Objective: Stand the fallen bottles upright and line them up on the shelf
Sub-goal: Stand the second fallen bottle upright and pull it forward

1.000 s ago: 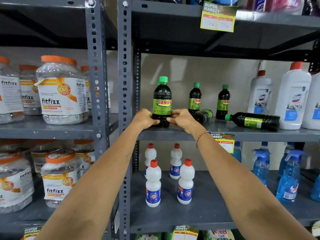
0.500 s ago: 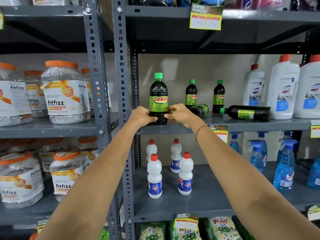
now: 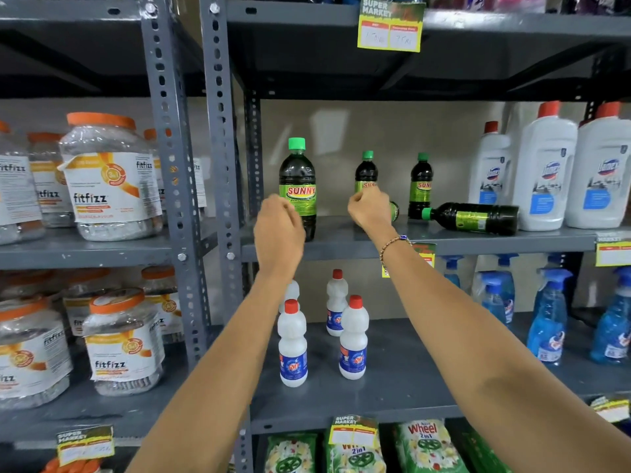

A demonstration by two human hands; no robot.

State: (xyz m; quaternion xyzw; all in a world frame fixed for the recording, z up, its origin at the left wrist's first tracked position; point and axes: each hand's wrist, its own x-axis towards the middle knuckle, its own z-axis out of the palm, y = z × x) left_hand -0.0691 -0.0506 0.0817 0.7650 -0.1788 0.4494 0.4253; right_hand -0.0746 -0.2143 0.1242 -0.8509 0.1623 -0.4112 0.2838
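Note:
On the middle grey shelf (image 3: 341, 242) a dark Sunny bottle with a green cap (image 3: 297, 179) stands upright at the front left. My left hand (image 3: 278, 230) hangs just in front of its base, fingers curled, holding nothing. Two more Sunny bottles stand further back (image 3: 366, 170) (image 3: 421, 186). One bottle lies on its side (image 3: 478, 218), cap pointing left. Another fallen bottle (image 3: 395, 211) is mostly hidden behind my right hand (image 3: 370, 208), whose fingers are curled; whether it touches that bottle is unclear.
Tall white red-capped jugs (image 3: 546, 179) stand right of the fallen bottle. Small white bottles (image 3: 292, 346) and blue spray bottles (image 3: 546, 329) fill the shelf below. Fitfizz jars (image 3: 109, 186) sit in the left bay beyond the upright posts (image 3: 218, 199).
Both hands let go of the front upright bottle. My left hand drew back toward me. My right hand moved right and deeper, in front of the small fallen bottle.

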